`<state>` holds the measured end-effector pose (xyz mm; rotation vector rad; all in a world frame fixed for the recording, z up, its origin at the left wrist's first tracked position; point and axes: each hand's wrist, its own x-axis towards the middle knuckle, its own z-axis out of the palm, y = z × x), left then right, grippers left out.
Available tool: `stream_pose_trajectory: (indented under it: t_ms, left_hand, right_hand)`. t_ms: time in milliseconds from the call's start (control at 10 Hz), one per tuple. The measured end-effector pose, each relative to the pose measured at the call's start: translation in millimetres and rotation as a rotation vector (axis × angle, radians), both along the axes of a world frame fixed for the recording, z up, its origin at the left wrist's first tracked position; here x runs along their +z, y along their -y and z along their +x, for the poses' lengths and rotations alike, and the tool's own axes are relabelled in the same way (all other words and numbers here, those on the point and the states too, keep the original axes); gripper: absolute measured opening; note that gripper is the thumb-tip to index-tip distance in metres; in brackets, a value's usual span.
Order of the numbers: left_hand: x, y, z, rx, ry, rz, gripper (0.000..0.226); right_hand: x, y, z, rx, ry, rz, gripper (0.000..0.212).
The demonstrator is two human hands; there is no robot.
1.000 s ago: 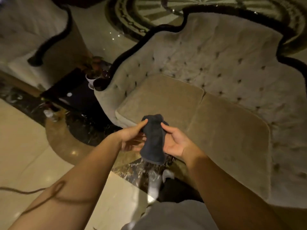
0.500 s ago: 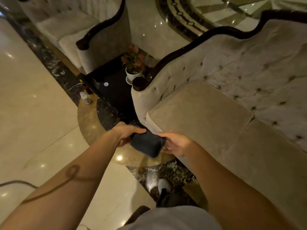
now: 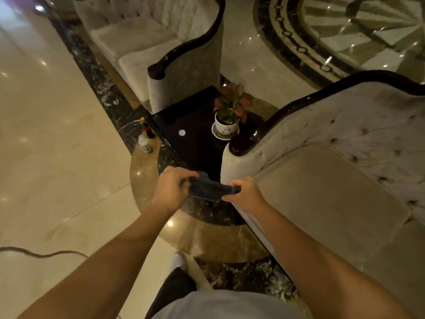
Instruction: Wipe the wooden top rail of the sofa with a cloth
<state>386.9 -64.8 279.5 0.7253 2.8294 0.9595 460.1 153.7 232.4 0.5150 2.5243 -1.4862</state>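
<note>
A dark grey cloth (image 3: pixel 210 189) is stretched between my two hands in front of the sofa's left arm. My left hand (image 3: pixel 172 188) pinches its left end, and my right hand (image 3: pixel 246 194) grips its right end. The beige tufted sofa (image 3: pixel 322 196) fills the right side. Its dark wooden top rail (image 3: pixel 322 93) curves from the upper right down to a rounded end (image 3: pixel 241 146) on the arm, a little above and beyond my right hand. The cloth is apart from the rail.
A black side table (image 3: pixel 193 134) with a potted red-leafed plant (image 3: pixel 228 116) stands between this sofa and a second sofa (image 3: pixel 161 42) at the top. Two small bottles (image 3: pixel 145 140) stand on the floor left of the table. A cable (image 3: pixel 41 254) lies on the floor at lower left.
My view has swung left, bringing the sofa arm, side table and plant toward the middle. The cloth went from hanging upright between my hands to being pulled out flat between them.
</note>
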Motion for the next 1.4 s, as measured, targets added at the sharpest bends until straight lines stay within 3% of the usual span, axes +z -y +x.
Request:
stream_pose_trajectory:
  t_ms: [100, 200, 300, 400, 500, 600, 700, 900, 1000, 1100, 1200, 1300, 1400]
  left_hand:
    - [4.4, 21.2, -55.0, 0.07, 0.26, 0.209, 0.031]
    - [20.3, 32.5, -109.3, 0.112, 0.746, 0.561, 0.026]
    - [18.0, 23.3, -156.4, 0.241, 1.055, 0.593, 0.014]
    - [-5.0, 4.6, -193.8, 0.327, 1.337, 0.427, 0.039]
    - [-42.4, -11.2, -234.0, 0.384, 1.37, 0.311, 0.035]
    - [-92.8, -24.5, -279.7, 0.42, 1.24, 0.192, 0.043]
    - [-157.0, -44.4, -326.7, 0.362, 1.094, 0.018, 0.033]
    - [-285.9, -86.3, -381.6, 0.271, 1.016, -0.11, 0.026]
    - [-340.1, -98.7, -406.5, 0.255, 0.954, -0.158, 0.038]
    - [-368.9, -94.9, -415.6, 0.296, 0.788, -0.197, 0.043]
    - [-377.8, -76.5, -406.2, 0.087, 0.73, -0.301, 0.042]
    - [-365.6, -57.8, -396.2, -0.167, 0.763, -0.48, 0.055]
    - [-335.9, -43.1, -395.9, -0.294, 0.73, -0.622, 0.067]
  right_hand:
    - [0.5, 16.8, -43.2, 0.004, 0.016, -0.131, 0.019]
    - [1.2, 27.0, -84.6, -0.292, 0.075, -0.815, 0.033]
    - [-4.7, 40.8, -124.6, -0.495, 0.149, -1.123, 0.051]
    - [-22.4, 48.4, -157.7, -0.584, 0.261, -1.216, 0.04]
    - [-53.4, 45.5, -190.1, -0.661, 0.316, -1.198, 0.037]
    - [-102.1, 35.8, -224.3, -0.775, 0.326, -1.189, 0.035]
    - [-164.6, 22.2, -262.8, -0.899, 0.385, -1.167, 0.037]
    - [-275.9, 12.9, -312.9, -1.146, 0.474, -1.138, 0.042]
    - [-323.3, 5.0, -334.1, -1.182, 0.537, -0.818, 0.038]
    - [-347.1, 0.6, -340.2, -0.97, 0.531, -0.176, 0.048]
    - [-343.4, 20.6, -336.4, -0.665, 0.439, 0.035, 0.062]
    - [-331.6, 40.7, -328.7, -0.374, 0.573, 0.238, 0.067]
    - [-301.4, 57.1, -330.0, -0.277, 0.663, 0.252, 0.069]
